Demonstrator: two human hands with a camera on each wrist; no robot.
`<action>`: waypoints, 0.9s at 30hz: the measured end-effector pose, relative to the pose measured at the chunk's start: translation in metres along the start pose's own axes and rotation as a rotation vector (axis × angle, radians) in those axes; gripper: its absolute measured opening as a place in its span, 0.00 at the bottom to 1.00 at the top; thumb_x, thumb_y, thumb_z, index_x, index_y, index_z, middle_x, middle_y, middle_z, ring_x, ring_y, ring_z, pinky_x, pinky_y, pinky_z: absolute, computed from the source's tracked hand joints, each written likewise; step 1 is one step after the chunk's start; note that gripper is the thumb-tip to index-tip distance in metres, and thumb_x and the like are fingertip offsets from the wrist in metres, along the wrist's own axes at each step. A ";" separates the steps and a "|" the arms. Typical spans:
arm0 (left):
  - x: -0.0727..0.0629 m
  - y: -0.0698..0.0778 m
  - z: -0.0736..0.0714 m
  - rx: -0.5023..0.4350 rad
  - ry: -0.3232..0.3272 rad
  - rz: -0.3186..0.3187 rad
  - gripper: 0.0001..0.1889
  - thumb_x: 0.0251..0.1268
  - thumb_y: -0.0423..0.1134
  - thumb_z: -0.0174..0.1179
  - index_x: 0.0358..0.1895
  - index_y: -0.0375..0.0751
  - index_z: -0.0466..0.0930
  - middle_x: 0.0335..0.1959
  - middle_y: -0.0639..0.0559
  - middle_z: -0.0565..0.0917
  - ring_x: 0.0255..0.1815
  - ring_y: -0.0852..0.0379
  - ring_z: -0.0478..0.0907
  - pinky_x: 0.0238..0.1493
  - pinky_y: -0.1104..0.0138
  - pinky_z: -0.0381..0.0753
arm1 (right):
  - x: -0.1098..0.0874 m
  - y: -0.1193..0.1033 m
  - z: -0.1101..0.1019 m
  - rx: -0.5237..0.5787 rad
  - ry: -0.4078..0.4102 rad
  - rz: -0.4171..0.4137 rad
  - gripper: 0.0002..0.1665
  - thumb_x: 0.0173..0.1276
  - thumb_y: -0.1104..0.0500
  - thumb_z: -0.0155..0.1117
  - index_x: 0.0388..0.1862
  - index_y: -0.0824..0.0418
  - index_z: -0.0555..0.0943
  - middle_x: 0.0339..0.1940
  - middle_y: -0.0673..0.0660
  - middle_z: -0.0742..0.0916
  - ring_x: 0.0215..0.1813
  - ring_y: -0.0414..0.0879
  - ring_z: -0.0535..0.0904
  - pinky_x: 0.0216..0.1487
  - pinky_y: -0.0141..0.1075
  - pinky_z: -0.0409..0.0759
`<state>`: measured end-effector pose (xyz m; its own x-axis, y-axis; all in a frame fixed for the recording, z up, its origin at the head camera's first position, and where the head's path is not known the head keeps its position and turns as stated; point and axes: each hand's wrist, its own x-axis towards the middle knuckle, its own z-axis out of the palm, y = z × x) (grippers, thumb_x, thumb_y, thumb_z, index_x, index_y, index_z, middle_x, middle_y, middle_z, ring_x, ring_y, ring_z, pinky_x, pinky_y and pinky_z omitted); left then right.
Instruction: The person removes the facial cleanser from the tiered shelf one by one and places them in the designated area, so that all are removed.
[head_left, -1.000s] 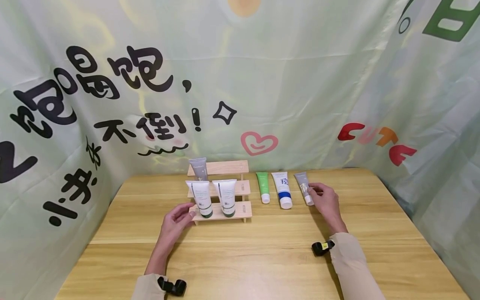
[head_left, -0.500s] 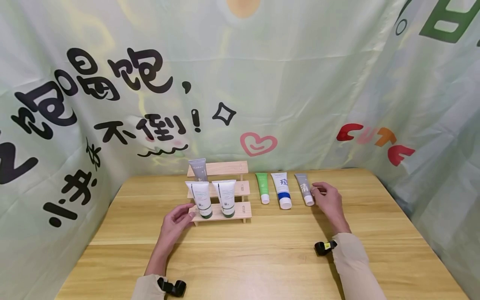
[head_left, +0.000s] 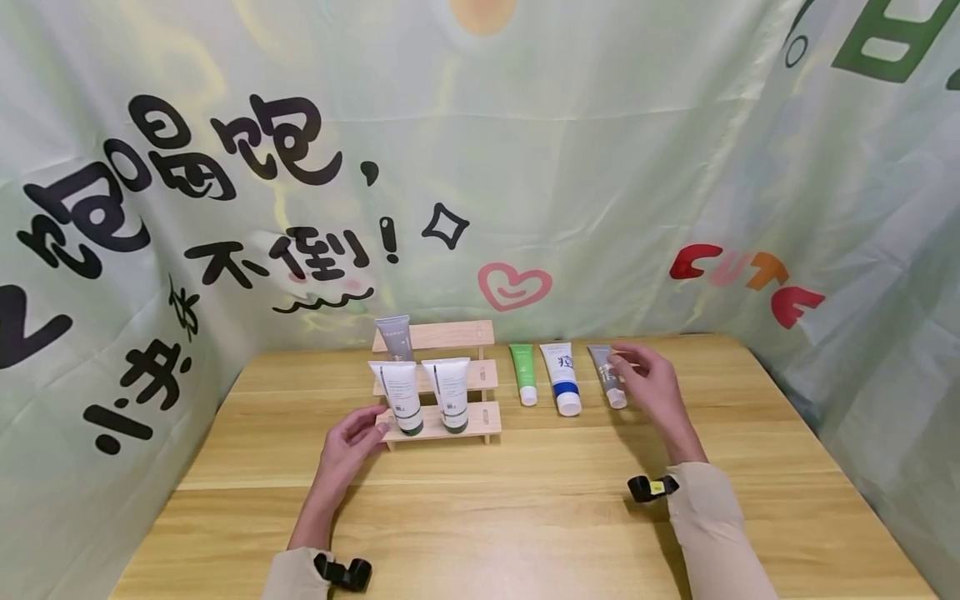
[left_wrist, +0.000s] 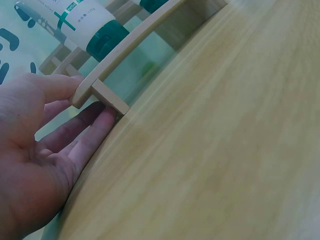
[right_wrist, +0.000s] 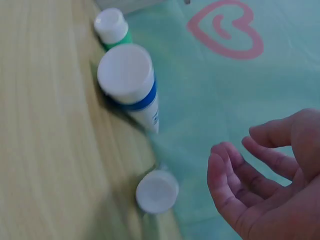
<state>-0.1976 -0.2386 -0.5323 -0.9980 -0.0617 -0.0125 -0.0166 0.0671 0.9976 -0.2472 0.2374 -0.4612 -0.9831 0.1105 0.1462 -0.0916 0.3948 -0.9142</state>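
Observation:
My left hand [head_left: 350,448] grips the left end of a three-step wooden display stand [head_left: 480,421], thumb at the board's edge and fingers by its leg [left_wrist: 111,97]. Two white tubes with dark green caps, one left [head_left: 403,400] and one right [head_left: 450,396], stand on the lowest step. Behind them a grey tube [head_left: 396,337] stands higher up, its bottom hidden. Over at the right, my right hand [head_left: 654,390] hovers beside another grey tube [head_left: 603,379], which lies on the table. Its fingers are loosely bent with nothing between them, apart from that tube's white cap [right_wrist: 157,191].
Between the stand and the right-hand grey tube lie a green tube [head_left: 524,375] and a white tube with a blue band [head_left: 562,379]. All sit on a wooden table [head_left: 487,517]. A printed cloth [head_left: 600,208] hangs close behind its back edge.
My right hand first touched the grey tube's lower part, then drew off to the right, and now is up by its upper end. The left hand and stand have stayed put.

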 end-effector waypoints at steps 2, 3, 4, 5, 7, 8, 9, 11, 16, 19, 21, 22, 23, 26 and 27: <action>0.000 0.000 0.000 0.000 0.004 -0.004 0.21 0.71 0.33 0.66 0.64 0.34 0.78 0.64 0.38 0.78 0.52 0.56 0.82 0.49 0.63 0.89 | -0.001 -0.004 0.003 0.011 -0.019 -0.030 0.25 0.80 0.52 0.59 0.68 0.64 0.76 0.58 0.68 0.83 0.53 0.56 0.83 0.47 0.38 0.89; 0.000 0.000 0.000 0.002 0.004 -0.006 0.21 0.71 0.33 0.66 0.64 0.34 0.78 0.64 0.38 0.78 0.52 0.56 0.82 0.49 0.63 0.89 | -0.001 -0.006 0.004 0.020 -0.028 -0.041 0.25 0.80 0.52 0.59 0.68 0.64 0.76 0.58 0.69 0.83 0.52 0.55 0.84 0.47 0.38 0.89; 0.000 -0.001 -0.001 0.002 0.006 -0.008 0.21 0.71 0.32 0.66 0.64 0.34 0.78 0.64 0.38 0.78 0.52 0.56 0.82 0.49 0.64 0.89 | -0.001 -0.008 0.006 0.030 -0.038 -0.050 0.25 0.80 0.52 0.59 0.69 0.64 0.76 0.58 0.69 0.83 0.51 0.53 0.84 0.47 0.39 0.89; 0.000 -0.001 -0.001 0.000 0.007 -0.009 0.21 0.71 0.32 0.66 0.64 0.34 0.78 0.64 0.37 0.78 0.51 0.56 0.82 0.49 0.64 0.89 | -0.002 -0.009 0.007 0.041 -0.046 -0.058 0.25 0.80 0.53 0.59 0.69 0.65 0.76 0.58 0.69 0.83 0.50 0.51 0.85 0.47 0.39 0.89; 0.000 -0.001 -0.001 0.000 0.009 -0.011 0.21 0.71 0.32 0.66 0.64 0.34 0.78 0.64 0.37 0.78 0.51 0.56 0.82 0.49 0.64 0.88 | -0.002 -0.013 0.011 0.065 -0.061 -0.072 0.25 0.80 0.53 0.60 0.69 0.65 0.75 0.57 0.70 0.84 0.49 0.48 0.85 0.48 0.40 0.89; 0.001 -0.001 -0.001 0.001 0.009 -0.009 0.21 0.71 0.33 0.66 0.64 0.34 0.78 0.64 0.37 0.78 0.52 0.57 0.82 0.49 0.64 0.88 | -0.003 -0.015 0.012 0.082 -0.071 -0.078 0.25 0.80 0.53 0.60 0.69 0.65 0.75 0.57 0.70 0.84 0.49 0.48 0.85 0.48 0.41 0.89; 0.001 -0.001 -0.001 0.004 0.008 -0.009 0.21 0.71 0.33 0.66 0.64 0.34 0.78 0.64 0.38 0.78 0.52 0.57 0.82 0.49 0.64 0.88 | -0.003 -0.017 0.014 0.096 -0.078 -0.079 0.25 0.80 0.52 0.60 0.69 0.64 0.75 0.57 0.69 0.84 0.49 0.48 0.85 0.48 0.41 0.89; 0.001 0.000 -0.002 0.005 0.009 -0.006 0.21 0.71 0.33 0.66 0.64 0.34 0.78 0.64 0.38 0.78 0.52 0.57 0.82 0.49 0.64 0.88 | -0.004 -0.023 0.019 0.127 -0.098 -0.085 0.25 0.80 0.53 0.61 0.69 0.63 0.75 0.56 0.69 0.84 0.49 0.50 0.85 0.48 0.40 0.89; 0.002 0.001 -0.001 0.002 0.006 -0.003 0.21 0.71 0.34 0.66 0.64 0.34 0.78 0.64 0.38 0.78 0.52 0.57 0.82 0.49 0.64 0.88 | -0.011 -0.039 0.032 0.179 -0.153 -0.117 0.25 0.80 0.55 0.61 0.70 0.63 0.74 0.58 0.69 0.84 0.52 0.49 0.85 0.52 0.40 0.88; 0.001 0.002 0.000 0.000 0.003 -0.001 0.21 0.71 0.34 0.66 0.64 0.33 0.78 0.64 0.38 0.78 0.52 0.57 0.83 0.49 0.63 0.88 | -0.015 -0.051 0.042 0.199 -0.188 -0.151 0.24 0.79 0.57 0.62 0.70 0.61 0.74 0.58 0.66 0.84 0.53 0.47 0.84 0.53 0.40 0.87; 0.000 0.002 0.000 0.002 0.004 -0.002 0.21 0.71 0.34 0.66 0.64 0.33 0.78 0.65 0.38 0.78 0.52 0.57 0.83 0.49 0.63 0.88 | -0.016 -0.058 0.049 0.223 -0.209 -0.175 0.24 0.78 0.58 0.63 0.69 0.60 0.75 0.58 0.66 0.85 0.55 0.52 0.84 0.53 0.38 0.87; 0.000 0.002 0.000 0.001 0.004 -0.003 0.21 0.71 0.34 0.67 0.64 0.33 0.78 0.65 0.38 0.78 0.52 0.57 0.83 0.49 0.63 0.89 | -0.016 -0.062 0.053 0.230 -0.218 -0.181 0.24 0.78 0.58 0.63 0.69 0.60 0.75 0.58 0.66 0.85 0.56 0.54 0.84 0.53 0.38 0.87; 0.000 0.002 0.000 0.000 0.003 -0.001 0.21 0.71 0.34 0.67 0.64 0.33 0.78 0.65 0.38 0.78 0.52 0.57 0.83 0.49 0.63 0.89 | -0.016 -0.065 0.056 0.242 -0.230 -0.189 0.24 0.77 0.58 0.64 0.69 0.60 0.75 0.58 0.66 0.85 0.57 0.56 0.83 0.53 0.37 0.87; 0.000 0.001 0.000 -0.001 0.005 -0.002 0.21 0.70 0.34 0.67 0.64 0.33 0.78 0.65 0.38 0.78 0.52 0.56 0.82 0.49 0.62 0.89 | -0.014 -0.077 0.066 0.257 -0.264 -0.225 0.25 0.76 0.57 0.65 0.69 0.59 0.75 0.58 0.67 0.85 0.59 0.58 0.82 0.56 0.35 0.85; 0.001 0.001 0.001 -0.003 0.003 0.000 0.21 0.70 0.34 0.67 0.64 0.33 0.78 0.65 0.38 0.77 0.52 0.56 0.83 0.49 0.62 0.89 | -0.013 -0.082 0.069 0.257 -0.277 -0.239 0.25 0.76 0.56 0.65 0.69 0.58 0.75 0.58 0.65 0.85 0.60 0.57 0.82 0.58 0.36 0.84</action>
<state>-0.1982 -0.2380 -0.5313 -0.9978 -0.0650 -0.0121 -0.0163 0.0645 0.9978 -0.2376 0.1411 -0.4144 -0.9318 -0.2184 0.2898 -0.3232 0.1365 -0.9364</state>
